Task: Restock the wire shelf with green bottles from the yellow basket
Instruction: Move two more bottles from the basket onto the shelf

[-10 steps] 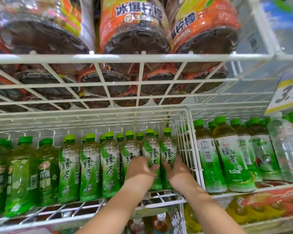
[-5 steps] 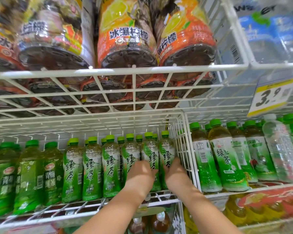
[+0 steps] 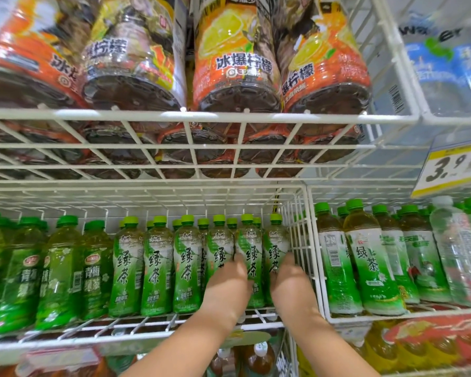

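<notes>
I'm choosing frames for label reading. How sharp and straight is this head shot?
Head view: centre green bottles print crisply; bottles at the left edge and lower right corner smear; the wide lens bows the wire shelf; even light, mild glare on the price tag.

Both your bare forearms reach up and forward, side by side. Your left hand (image 3: 227, 278) and right hand (image 3: 288, 278) are held close together, backs toward you, fingers curled forward out of sight.
</notes>
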